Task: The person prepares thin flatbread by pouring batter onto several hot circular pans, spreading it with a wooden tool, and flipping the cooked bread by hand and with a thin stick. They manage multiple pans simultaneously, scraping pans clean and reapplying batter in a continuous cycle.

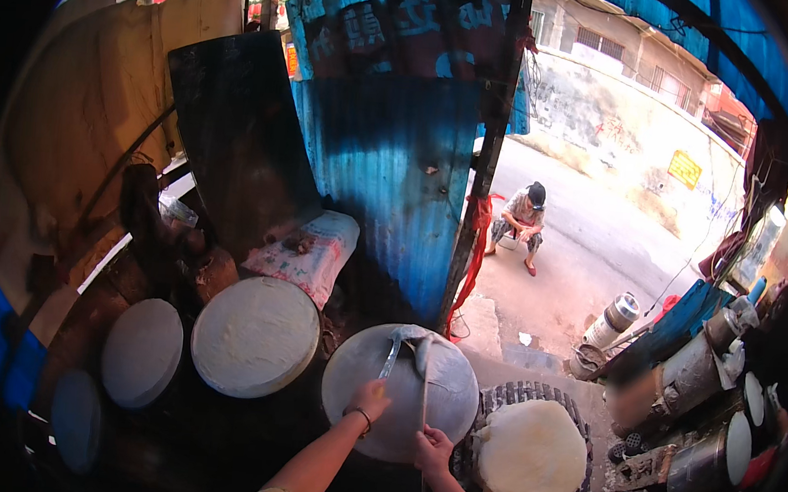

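A round grey griddle (456, 406) lies right in front of me with a thin pale sheet (417, 341) lifting off its far edge. My left hand (369, 400) grips a flat metal scraper (390, 357) whose blade points at that raised edge. My right hand (434, 450) holds a thin long stick (426, 390) upright over the griddle, its top under the lifted sheet. To the right of my right hand, a stack of round pale sheets (532, 455) rests on a dark woven tray (582, 433).
Left of the griddle sit a round plate covered in white batter (255, 337) and two more grey round plates (142, 352) (77, 420). Behind stands a blue corrugated wall (390, 173) and a post (480, 188). A person (524, 219) crouches on the street. Metal canisters (686, 376) line the right.
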